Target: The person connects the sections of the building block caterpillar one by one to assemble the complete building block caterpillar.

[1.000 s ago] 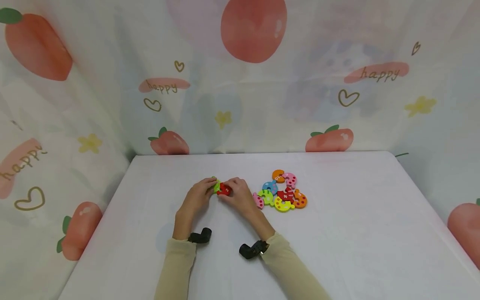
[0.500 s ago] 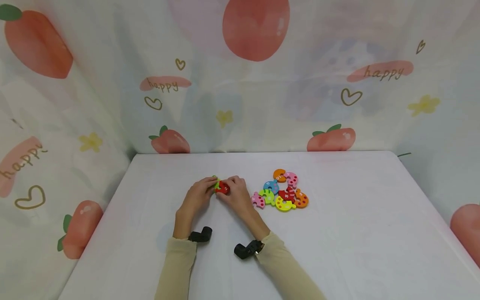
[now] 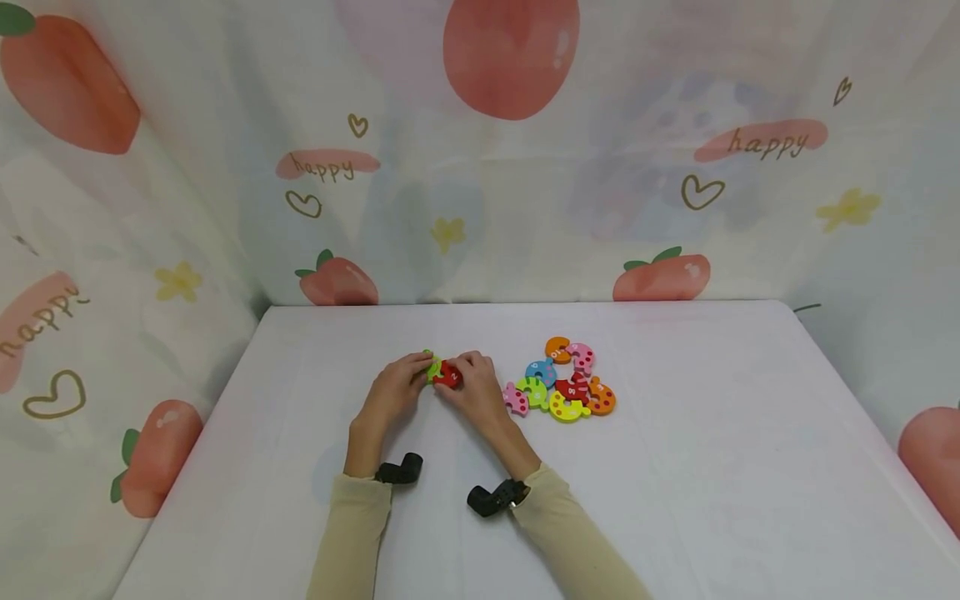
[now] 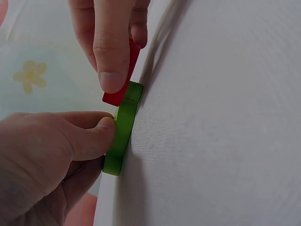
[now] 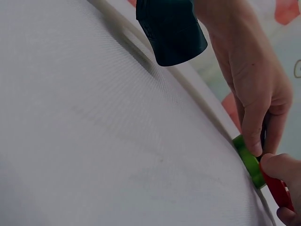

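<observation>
Two small pieces are held between the hands, left of the middle of the surface (image 3: pixel 675 500) and nearer to its far edge. The left hand (image 3: pixel 395 390) pinches the green piece (image 4: pixel 123 136) between thumb and fingers; the right hand (image 3: pixel 477 389) is clamped on the red piece (image 3: pixel 447 374), which shows a number 2 and touches the green one. To join them well, I think the green piece should be kept flat and firm, while the red one, which looks tilted, is levelled and aligned before any pressing. Forcing it at an angle could push the green piece away. Whether the edges already interlock, I cannot tell.

Compared with half a second ago, the red piece sits slightly more to the right; the left hand is almost unmoved. The group of other pieces (image 3: pixel 572 390), toward the right edge, stays as it was.
</observation>
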A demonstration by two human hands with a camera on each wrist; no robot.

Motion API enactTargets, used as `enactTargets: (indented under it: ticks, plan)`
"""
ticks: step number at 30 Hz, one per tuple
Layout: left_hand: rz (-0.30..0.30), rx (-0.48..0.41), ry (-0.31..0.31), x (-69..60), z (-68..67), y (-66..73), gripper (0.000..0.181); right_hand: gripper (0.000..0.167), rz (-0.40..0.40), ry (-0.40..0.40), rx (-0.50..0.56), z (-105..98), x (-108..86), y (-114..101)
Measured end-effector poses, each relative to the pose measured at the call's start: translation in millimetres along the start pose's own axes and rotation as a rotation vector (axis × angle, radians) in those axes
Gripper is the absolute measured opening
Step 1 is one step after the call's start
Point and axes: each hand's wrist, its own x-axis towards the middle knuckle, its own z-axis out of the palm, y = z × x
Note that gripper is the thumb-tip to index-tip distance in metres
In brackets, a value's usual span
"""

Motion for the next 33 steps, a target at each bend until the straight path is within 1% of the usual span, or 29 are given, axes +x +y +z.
enactTargets:
  ticks: [4,8,10,15,17,21,27,33]
  plan:
    - [-0.003,-0.011,0.005,-0.2,-0.4,-0.9,0.037,0.041,-0.017,0.016,-0.014,0.5,-0.2,0.0]
    - [-0.011,-0.015,0.002,-0.2,0.0,-1.2,0.037,0.042,-0.006,0.012,-0.01,0.9,-0.5,-0.1]
    - [-0.025,-0.02,-0.006,-0.3,0.6,-0.9,0.037,0.042,0.002,0.006,-0.013,1.5,-0.8,0.5]
    - [-0.02,-0.012,-0.004,-1.2,2.4,-0.6,0.038,0.044,0.017,-0.02,-0.049,3.6,-2.1,3.1]
    - [-0.009,-0.004,0.005,-1.3,3.0,-1.0,0.037,0.045,0.019,-0.03,-0.053,3.8,-2.4,3.9]
    - [-0.006,0.0,0.021,-1.0,3.8,-2.4,0.037,0.044,0.002,-0.039,-0.046,3.5,-2.5,4.9]
    - [-0.015,-0.002,0.026,-1.3,3.6,-3.7,0.038,0.04,-0.026,-0.041,-0.042,3.9,-1.9,6.1]
    - [-0.016,0.001,0.03,-2.2,3.8,-3.0,0.037,0.04,-0.021,-0.058,-0.045,3.4,1.0,6.1]
